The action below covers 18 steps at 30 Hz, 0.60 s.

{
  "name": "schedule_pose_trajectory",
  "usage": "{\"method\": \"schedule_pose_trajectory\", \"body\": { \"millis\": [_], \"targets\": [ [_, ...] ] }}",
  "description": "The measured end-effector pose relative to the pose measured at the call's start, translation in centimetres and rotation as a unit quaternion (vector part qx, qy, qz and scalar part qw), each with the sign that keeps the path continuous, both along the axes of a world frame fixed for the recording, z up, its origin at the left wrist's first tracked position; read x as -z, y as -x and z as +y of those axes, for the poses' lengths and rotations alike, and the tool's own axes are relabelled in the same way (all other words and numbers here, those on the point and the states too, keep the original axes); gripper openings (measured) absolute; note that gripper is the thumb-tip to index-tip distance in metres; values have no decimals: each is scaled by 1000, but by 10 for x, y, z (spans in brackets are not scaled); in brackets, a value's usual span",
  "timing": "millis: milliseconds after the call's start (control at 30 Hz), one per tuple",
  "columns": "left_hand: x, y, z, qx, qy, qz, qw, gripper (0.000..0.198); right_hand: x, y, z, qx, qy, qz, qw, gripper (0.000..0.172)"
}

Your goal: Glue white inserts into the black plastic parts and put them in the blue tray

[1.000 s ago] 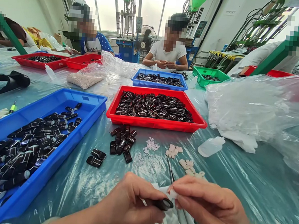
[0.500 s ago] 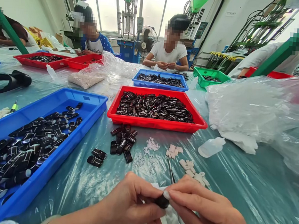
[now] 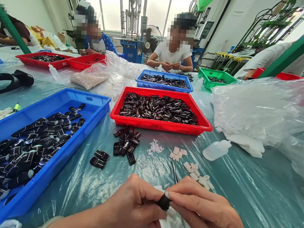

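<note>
Close in front of me, my left hand (image 3: 139, 208) pinches a small glossy black plastic part (image 3: 164, 201) between thumb and fingers. Its upper end looks whitish. My right hand (image 3: 207, 211) is closed, thumb and fingertips pressed at that pale end. Dark metal tweezers (image 3: 175, 175) point away from behind the right hand; whether that hand holds them I cannot tell. Below the hands is a crumpled white cloth (image 3: 170, 227). Small pale pads (image 3: 178, 153) and thin white scraps (image 3: 156, 147) lie just beyond, near a pile of similar black parts (image 3: 125, 143).
A blue tray (image 3: 89, 98) of black parts stands left, a full red tray (image 3: 161, 125) ahead. A clear squeeze bottle (image 3: 216, 150) lies on the right beside plastic bags (image 3: 253, 112). Across the table, a person in a white shirt (image 3: 172, 52) sits behind another blue tray (image 3: 163, 87).
The black part is tilted a little differently, and the right fingers have shifted slightly on its pale end. The whole view has moved a little; the trays stay put.
</note>
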State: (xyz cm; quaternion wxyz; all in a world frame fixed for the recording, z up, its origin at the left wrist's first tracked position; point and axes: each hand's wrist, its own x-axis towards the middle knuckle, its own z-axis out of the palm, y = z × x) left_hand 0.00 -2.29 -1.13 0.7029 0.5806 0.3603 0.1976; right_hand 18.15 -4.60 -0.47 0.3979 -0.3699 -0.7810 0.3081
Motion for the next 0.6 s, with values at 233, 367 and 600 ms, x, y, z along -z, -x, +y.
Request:
{"method": "schedule_pose_trajectory", "body": {
  "millis": [233,367,600],
  "targets": [
    [2,2,0,2,-25,3,1000,18,0,-1,0,-4,46,1,999,37],
    [4,2,-2,-5,-25,8,1000,17,2,2,1,-1,68,3,998,30],
    [-2,6,5,-32,79,1,996,13,11,5,1,39,60,42,997,24]
  ]
}}
